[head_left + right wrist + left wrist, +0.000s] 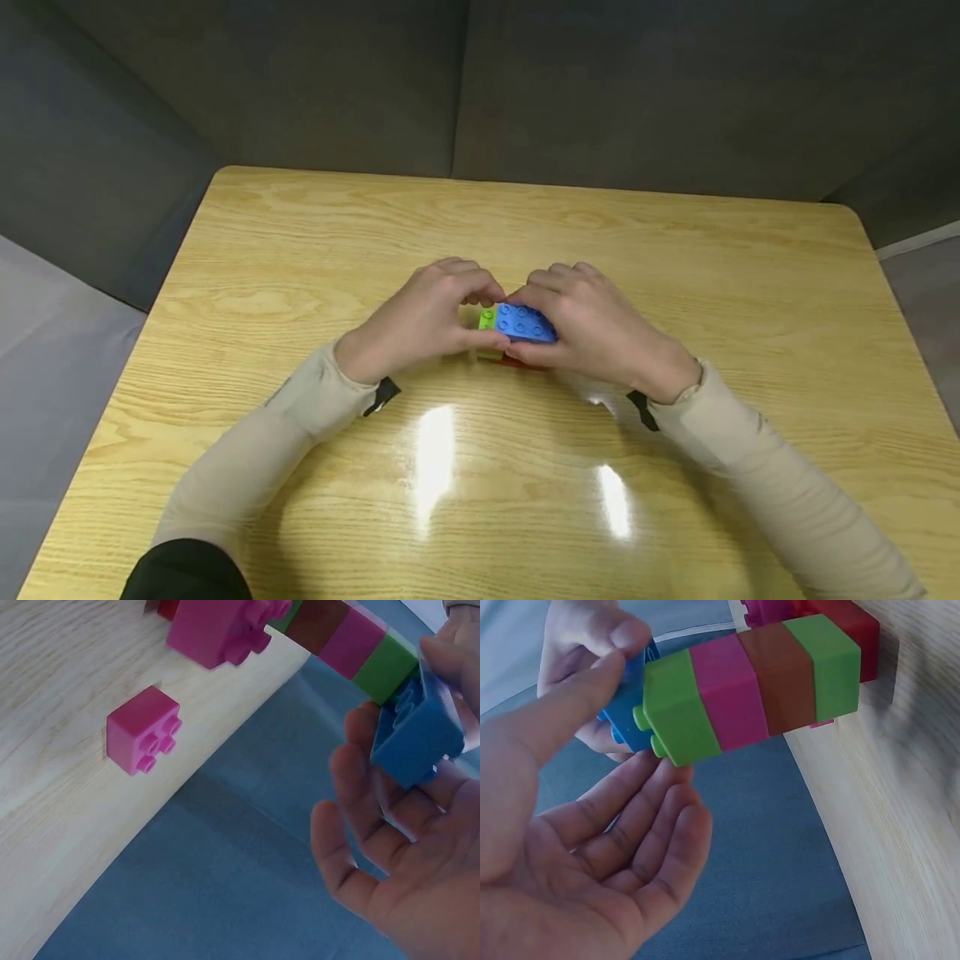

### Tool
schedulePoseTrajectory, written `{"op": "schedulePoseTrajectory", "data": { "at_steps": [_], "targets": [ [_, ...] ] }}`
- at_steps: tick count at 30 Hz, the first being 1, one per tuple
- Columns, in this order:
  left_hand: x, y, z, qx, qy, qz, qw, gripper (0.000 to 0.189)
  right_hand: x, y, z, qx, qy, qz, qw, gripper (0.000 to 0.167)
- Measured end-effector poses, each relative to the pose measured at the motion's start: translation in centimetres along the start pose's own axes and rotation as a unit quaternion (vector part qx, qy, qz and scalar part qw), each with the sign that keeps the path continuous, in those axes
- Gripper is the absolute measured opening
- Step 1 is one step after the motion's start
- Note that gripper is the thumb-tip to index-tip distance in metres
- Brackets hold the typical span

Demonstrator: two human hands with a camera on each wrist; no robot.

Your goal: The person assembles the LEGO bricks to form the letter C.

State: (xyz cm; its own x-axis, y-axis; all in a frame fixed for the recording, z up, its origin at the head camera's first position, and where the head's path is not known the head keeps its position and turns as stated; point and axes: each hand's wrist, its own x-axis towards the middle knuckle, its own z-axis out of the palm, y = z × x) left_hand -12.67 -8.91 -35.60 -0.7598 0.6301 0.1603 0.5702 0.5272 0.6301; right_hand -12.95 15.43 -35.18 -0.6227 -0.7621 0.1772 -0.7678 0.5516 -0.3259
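A blue brick (522, 323) with studs on top lies between my two hands, over one side of a column's top. That column (735, 696) stacks a green, a brown, a pink and another green brick; two studs of the top green brick (487, 317) show beside the blue one. My right hand (596, 321) grips the blue brick from the right, between thumb and fingers. From the left, my left hand (423, 317) pinches the blue brick's near end, thumb on one side and fingertips on the other, close against the green brick.
At the column's foot are a red brick (847, 634) and a pink brick (210, 634). Another pink brick (142, 735) lies on its side on the wooden table (337, 250). A dark partition (600, 100) stands behind the table's far edge.
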Motion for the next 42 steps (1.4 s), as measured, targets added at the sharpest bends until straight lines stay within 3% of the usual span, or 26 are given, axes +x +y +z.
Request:
{"op": "schedulePoseTrajectory", "data": {
  "at_steps": [5,8,13,16,22,26,33,42],
  "targets": [
    [0.1,0.1,0.2,0.000,0.006,0.013,0.9999,0.051,-0.7,0.4,-1.3,0.022,-0.024,0.045,0.9985,0.070],
    [0.4,0.1,0.4,0.001,0.001,0.023,0.9997,0.053,-1.5,1.3,-2.4,0.064,-0.016,0.079,0.9947,0.078],
    [0.7,0.5,0.6,0.011,-0.013,0.019,0.9997,0.045,-2.4,3.9,-2.6,0.133,0.034,0.136,0.9811,0.050],
    [0.6,0.8,0.6,0.022,-0.021,0.014,0.9994,0.040,-2.4,5.4,-1.5,0.115,0.032,0.160,0.9799,0.035],
    [0.5,1.2,0.4,0.030,-0.032,0.016,0.9989,0.038,-1.4,7.2,1.1,0.042,-0.046,0.156,0.9859,0.040],
    [0.4,1.3,0.4,0.030,-0.032,0.018,0.9989,0.038,-0.5,7.3,2.2,0.006,-0.072,0.139,0.9877,0.050],
    [0.4,1.6,0.6,0.028,-0.027,0.020,0.9991,0.037,-0.1,7.2,3.6,-0.022,-0.075,0.115,0.9903,0.039],
    [0.1,1.7,0.6,0.031,-0.021,0.018,0.9991,0.034,-1.8,6.2,1.9,0.041,-0.017,0.167,0.9849,0.036]
  ]
}}
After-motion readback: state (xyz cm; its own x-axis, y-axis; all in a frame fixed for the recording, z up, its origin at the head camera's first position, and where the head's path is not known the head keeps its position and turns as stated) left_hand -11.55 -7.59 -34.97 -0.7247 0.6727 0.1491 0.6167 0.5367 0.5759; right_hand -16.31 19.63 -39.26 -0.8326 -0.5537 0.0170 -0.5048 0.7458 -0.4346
